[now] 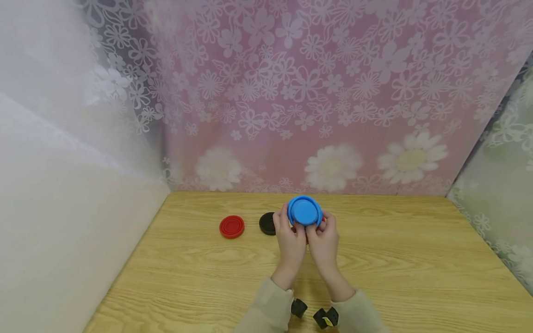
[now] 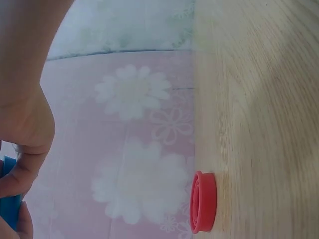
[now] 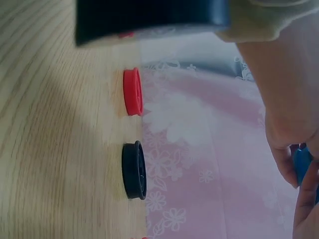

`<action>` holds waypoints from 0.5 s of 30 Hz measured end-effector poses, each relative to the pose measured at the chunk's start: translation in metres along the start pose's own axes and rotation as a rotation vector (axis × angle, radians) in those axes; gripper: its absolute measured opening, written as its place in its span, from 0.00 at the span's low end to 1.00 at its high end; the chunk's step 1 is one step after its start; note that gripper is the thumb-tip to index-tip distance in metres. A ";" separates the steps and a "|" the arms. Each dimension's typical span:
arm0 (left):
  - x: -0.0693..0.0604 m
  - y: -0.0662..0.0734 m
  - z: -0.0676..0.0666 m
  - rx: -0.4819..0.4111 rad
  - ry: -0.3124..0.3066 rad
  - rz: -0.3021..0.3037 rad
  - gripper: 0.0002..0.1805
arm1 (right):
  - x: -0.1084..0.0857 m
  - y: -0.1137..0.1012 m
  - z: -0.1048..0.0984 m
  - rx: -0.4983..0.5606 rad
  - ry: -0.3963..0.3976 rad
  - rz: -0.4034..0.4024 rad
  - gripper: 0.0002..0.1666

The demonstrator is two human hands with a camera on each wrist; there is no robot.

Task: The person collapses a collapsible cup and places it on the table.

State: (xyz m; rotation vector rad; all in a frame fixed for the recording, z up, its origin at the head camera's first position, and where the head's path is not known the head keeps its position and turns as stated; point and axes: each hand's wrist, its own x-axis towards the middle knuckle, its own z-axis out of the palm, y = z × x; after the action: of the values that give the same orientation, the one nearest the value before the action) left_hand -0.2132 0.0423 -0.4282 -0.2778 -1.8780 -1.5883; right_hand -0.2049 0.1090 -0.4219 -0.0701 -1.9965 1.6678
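Note:
A blue round collapsible cup (image 1: 305, 212) with stepped rings is held up above the table, its raised middle facing the head camera. My left hand (image 1: 290, 243) grips its left side, and my right hand (image 1: 325, 244) grips the right side, both thumbs at its lower edge. Both wrist views show only part of the blue cup among fingers. Left of the hands lies a black ringed disc (image 1: 267, 224), partly covered by the left hand in the head view. Farther left is a red ringed disc (image 1: 232, 226) of like shape. Another red disc (image 2: 204, 201) stands out in the left wrist view; the hands mostly hide it from the head camera.
The discs lie on a wood-grain table (image 1: 200, 277). A pink flowered cloth (image 1: 291, 115) hangs behind it, with a white panel (image 1: 75, 208) at the left and a flowered sheet (image 1: 495, 208) at the right. Black wrist mounts (image 1: 326, 318) sit by the sleeves.

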 end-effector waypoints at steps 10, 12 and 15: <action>0.001 -0.005 -0.004 -0.115 -0.049 -0.071 0.23 | -0.001 0.002 -0.002 0.098 -0.057 0.015 0.18; 0.002 -0.007 -0.006 -0.143 -0.065 -0.083 0.22 | -0.001 0.002 -0.003 0.155 -0.095 0.042 0.17; 0.003 -0.008 -0.009 -0.141 -0.112 -0.091 0.22 | 0.000 0.003 -0.006 0.214 -0.159 0.063 0.17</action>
State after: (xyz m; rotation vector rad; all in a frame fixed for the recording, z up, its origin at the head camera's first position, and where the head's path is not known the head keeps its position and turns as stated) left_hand -0.2169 0.0313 -0.4325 -0.3541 -1.8892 -1.8036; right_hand -0.2030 0.1149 -0.4244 0.0796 -1.9314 1.9723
